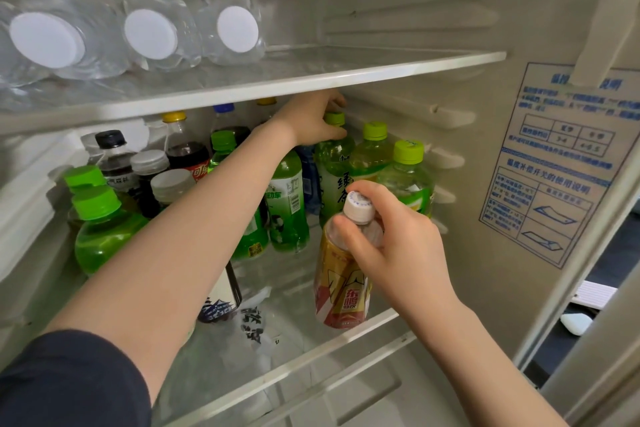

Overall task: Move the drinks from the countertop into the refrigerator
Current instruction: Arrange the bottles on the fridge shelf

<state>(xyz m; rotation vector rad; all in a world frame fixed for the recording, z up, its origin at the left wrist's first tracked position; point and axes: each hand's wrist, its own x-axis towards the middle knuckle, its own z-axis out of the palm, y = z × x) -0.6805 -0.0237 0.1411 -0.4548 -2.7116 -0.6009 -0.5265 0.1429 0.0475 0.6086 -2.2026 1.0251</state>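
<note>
Inside the open refrigerator, my right hand (391, 236) grips the neck of a gold-and-red labelled bottle (343, 291) with a white cap, standing near the front right of the lower glass shelf (353, 329). My left hand (311, 125) reaches deep under the upper shelf and closes around the neck of a green tea bottle (334, 163) with a lime cap at the back. Two more lime-capped green tea bottles (405, 177) stand right of it, against the fridge wall.
Several green, dark and cola bottles (114, 211) crowd the left and middle of the lower shelf. Clear water bottles (149, 35) lie on the upper shelf (311, 74). A blue instruction sticker (561, 163) covers the right wall. The front middle of the lower shelf is bare glass.
</note>
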